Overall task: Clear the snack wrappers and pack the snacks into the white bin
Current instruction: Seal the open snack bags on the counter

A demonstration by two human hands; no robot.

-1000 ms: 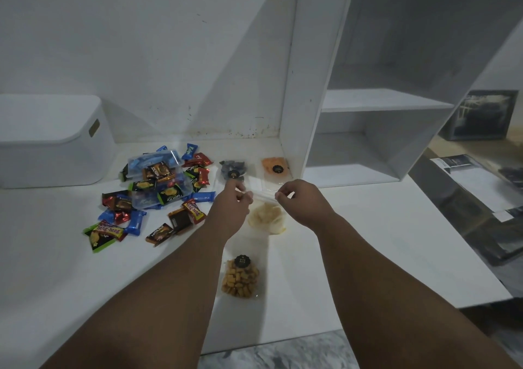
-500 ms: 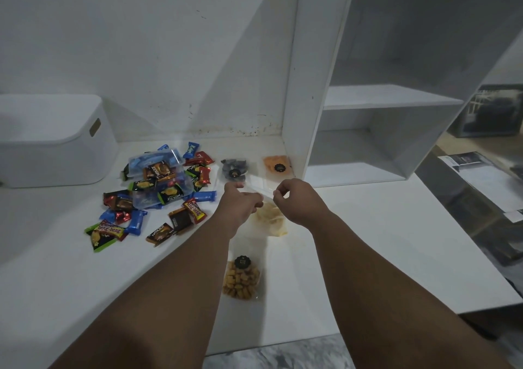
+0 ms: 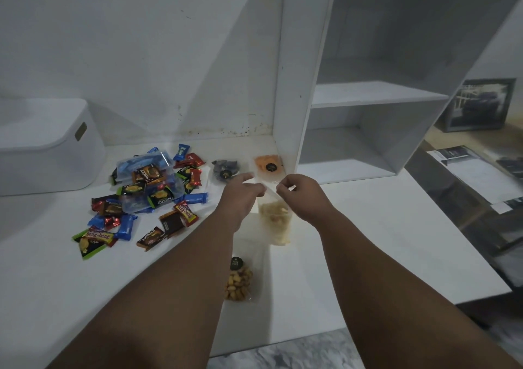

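Note:
My left hand and my right hand both pinch the top edge of a clear bag of pale chips, held just above the white table. A clear bag of golden nuts lies nearer me. Behind my hands lie a dark snack bag and an orange snack bag. To the left is a heap of wrapped candies around a clear plastic tub. The white bin stands at the far left, its lid on.
A white shelf unit rises right behind my hands, with open compartments. The table's front edge runs close to me, above marbled floor. A framed picture and papers lie off to the right, beyond the table.
My hands have come slightly closer together on the bag's top edge and shifted a little left. The view has tilted slightly. Nothing else on the table has moved.

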